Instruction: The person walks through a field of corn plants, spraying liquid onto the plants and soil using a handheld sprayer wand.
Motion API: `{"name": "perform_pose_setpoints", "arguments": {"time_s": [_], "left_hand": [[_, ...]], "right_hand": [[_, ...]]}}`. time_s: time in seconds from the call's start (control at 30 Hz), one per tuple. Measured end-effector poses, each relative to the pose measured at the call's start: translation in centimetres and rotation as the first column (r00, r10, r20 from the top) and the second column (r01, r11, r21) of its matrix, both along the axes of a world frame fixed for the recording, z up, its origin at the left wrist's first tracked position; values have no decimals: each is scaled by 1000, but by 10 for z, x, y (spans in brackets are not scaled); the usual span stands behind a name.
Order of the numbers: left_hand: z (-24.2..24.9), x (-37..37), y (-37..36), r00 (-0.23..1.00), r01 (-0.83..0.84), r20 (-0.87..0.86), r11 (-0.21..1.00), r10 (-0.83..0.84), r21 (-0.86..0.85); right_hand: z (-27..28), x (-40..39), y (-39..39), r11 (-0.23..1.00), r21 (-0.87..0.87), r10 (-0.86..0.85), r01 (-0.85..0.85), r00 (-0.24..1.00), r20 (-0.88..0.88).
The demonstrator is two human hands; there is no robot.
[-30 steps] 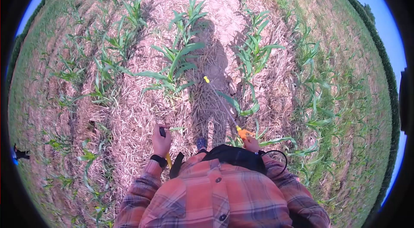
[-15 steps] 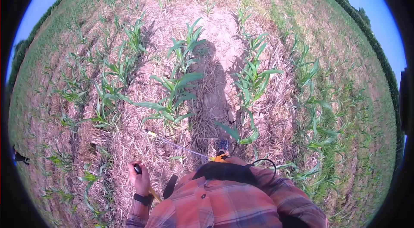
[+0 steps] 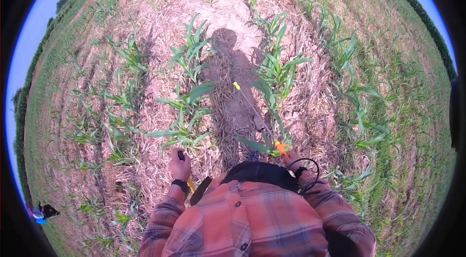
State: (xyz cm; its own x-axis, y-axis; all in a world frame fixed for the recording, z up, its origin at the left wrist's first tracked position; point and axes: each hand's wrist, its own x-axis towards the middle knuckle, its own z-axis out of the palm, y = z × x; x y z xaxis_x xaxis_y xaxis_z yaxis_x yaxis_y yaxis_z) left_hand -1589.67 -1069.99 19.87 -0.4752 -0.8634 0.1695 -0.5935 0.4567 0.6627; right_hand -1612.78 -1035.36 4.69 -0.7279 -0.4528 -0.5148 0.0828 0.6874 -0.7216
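My right hand (image 3: 291, 159) is closed around the orange-and-yellow handle (image 3: 281, 147) of a spray wand. The wand's thin pale shaft (image 3: 254, 110) slants forward and left, ending in a yellow tip (image 3: 236, 86) over the shaded soil between two rows. At the left, my left hand (image 3: 180, 167) wraps round a black grip (image 3: 181, 155); a yellow bar (image 3: 191, 185) shows below it beside my body and looks like a sprayer's pump lever. Young corn plants (image 3: 185, 128) stand ahead of this hand, and another corn plant (image 3: 277, 70) grows right of the wand.
Rows of young corn run forward through dry straw and bare soil (image 3: 233, 7). My shadow (image 3: 230, 62) falls ahead. A black hose (image 3: 316, 174) loops by my right wrist. Something dark and blue, perhaps a person (image 3: 42, 212), shows at the far lower left.
The wand has swung from pointing left, low near my body, to pointing forward between the rows. My right hand has come into view on the right. My left hand has moved up and right.
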Motion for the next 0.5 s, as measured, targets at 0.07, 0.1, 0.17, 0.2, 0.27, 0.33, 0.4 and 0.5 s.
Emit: {"name": "perform_pose_setpoints", "arguments": {"time_s": [0.07, 0.1, 0.17, 0.2, 0.27, 0.33, 0.4, 0.5], "left_hand": [[-19, -19, -11, 999, 50, -16, 997, -52, -65], [-15, -27, -10, 998, 64, -4, 996, -65, -62], [-7, -49, -13, 994, 96, -45, 995, -95, 31], [6, -60, -11, 992, 121, -39, 992, -119, 33], [13, -68, -19, 993, 110, -63, 987, -104, 115], [31, -72, -19, 984, 91, -166, 979, -61, 183], [66, -65, -18, 985, 55, -173, 981, -22, 188], [137, -51, -7, 969, -34, -236, 983, 76, 179]], "right_hand": [[-4, -15, 16, 978, 6, -208, 208, 974, 86], [-1, -21, 24, 949, 18, -315, 315, 943, 109], [1, -36, 36, 906, 6, -417, 422, 891, 180], [2, -41, 41, 831, -68, -533, 552, 825, 185], [5, -55, 52, 660, -168, -688, 732, 679, 257], [-3, -68, 67, 550, -181, -776, 815, 579, 252], [-10, -83, 83, 464, -229, -811, 856, 515, 279], [-18, -101, 90, 448, -233, -793, 863, 504, 343]]}}
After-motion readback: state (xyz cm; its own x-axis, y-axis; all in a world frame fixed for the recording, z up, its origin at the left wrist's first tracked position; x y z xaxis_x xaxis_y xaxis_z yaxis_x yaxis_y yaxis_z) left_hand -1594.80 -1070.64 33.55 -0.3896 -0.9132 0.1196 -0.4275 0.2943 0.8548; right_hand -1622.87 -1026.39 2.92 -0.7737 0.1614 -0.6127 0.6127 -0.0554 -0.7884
